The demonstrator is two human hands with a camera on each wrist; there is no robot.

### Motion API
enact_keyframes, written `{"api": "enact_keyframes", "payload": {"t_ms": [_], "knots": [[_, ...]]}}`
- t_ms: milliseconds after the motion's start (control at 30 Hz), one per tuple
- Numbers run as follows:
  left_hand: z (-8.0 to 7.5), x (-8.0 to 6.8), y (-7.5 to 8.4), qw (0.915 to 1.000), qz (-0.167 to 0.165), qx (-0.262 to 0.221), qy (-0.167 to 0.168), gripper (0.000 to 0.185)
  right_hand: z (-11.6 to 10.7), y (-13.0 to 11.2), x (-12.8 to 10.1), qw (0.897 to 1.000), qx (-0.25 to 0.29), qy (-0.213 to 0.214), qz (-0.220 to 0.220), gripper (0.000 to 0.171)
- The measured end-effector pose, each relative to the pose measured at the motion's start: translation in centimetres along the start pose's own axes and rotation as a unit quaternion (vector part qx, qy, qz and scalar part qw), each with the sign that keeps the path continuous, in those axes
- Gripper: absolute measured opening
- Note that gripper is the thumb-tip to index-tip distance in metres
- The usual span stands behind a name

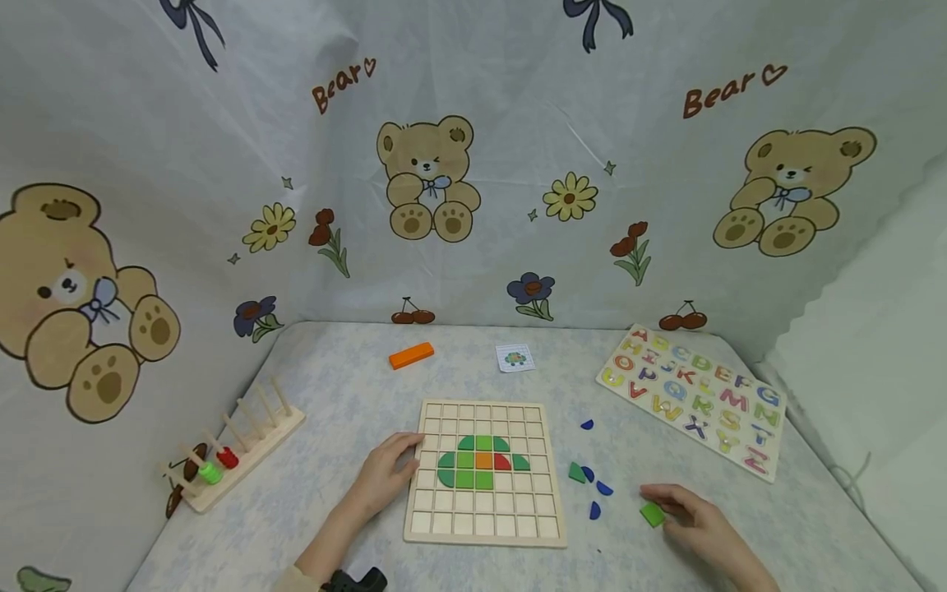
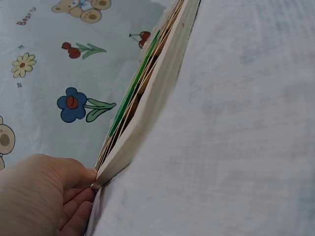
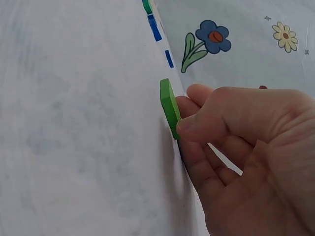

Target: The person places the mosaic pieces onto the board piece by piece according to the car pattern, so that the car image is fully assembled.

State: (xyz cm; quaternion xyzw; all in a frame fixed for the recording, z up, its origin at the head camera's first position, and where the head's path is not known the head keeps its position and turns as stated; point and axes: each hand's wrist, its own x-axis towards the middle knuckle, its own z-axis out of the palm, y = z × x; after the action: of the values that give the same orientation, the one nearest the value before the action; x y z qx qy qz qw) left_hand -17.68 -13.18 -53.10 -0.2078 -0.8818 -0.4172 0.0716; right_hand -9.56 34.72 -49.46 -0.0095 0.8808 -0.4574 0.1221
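A flat green square tile (image 1: 653, 515) sits pinched between the right hand's (image 1: 694, 521) thumb and fingers, right of the wooden grid board (image 1: 484, 542); whether it touches the counter (image 1: 311, 473) is hard to tell. The left hand (image 1: 383, 478) grips the board's left edge. Smooth blue half-discs (image 1: 604, 488) lie between. Behind the pale, blue-mottled counter hangs a creased, bear-printed cloth (image 1: 518, 107)

Backdrop (image 1: 518, 99) is a pale, slightly creased sheet covered in cartoon bears (image 1: 429, 185), flowers (image 1: 570, 196), cherries (image 1: 422, 316) and dark bows (image 1: 589, 23), plus reddish-brown "Bear" lettering (image 1: 715, 97). Table (image 1: 333, 427) has a mottled white-and-blue top. Right side's just a plain whitish surface (image 1: 873, 329) with a thin pale cord (image 1: 856, 487). Light's pretty soft.
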Motion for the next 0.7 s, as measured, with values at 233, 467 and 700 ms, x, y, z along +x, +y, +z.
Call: {"api": "enact_keyframes", "payload": {"t_ms": [233, 467, 700], "knots": [[0.0, 0.0, -0.1, 1.0000, -0.004, -0.001, -0.003, 0.040, 0.7, -0.7, 0.0, 0.998, -0.041, 0.044, 0.011, 0.043], [0.0, 0.1, -0.3, 1.0000, 0.002, 0.006, 0.001, 0.040, 1.2, -1.3, 0.9, 0.992, -0.093, 0.084, 0.003, 0.038], [0.0, -0.1, 0.0, 0.9999, -0.010, -0.001, -0.003, 0.039, 1.3, -1.1, 1.7, 0.989, -0.110, 0.102, -0.002, 0.035]]}}
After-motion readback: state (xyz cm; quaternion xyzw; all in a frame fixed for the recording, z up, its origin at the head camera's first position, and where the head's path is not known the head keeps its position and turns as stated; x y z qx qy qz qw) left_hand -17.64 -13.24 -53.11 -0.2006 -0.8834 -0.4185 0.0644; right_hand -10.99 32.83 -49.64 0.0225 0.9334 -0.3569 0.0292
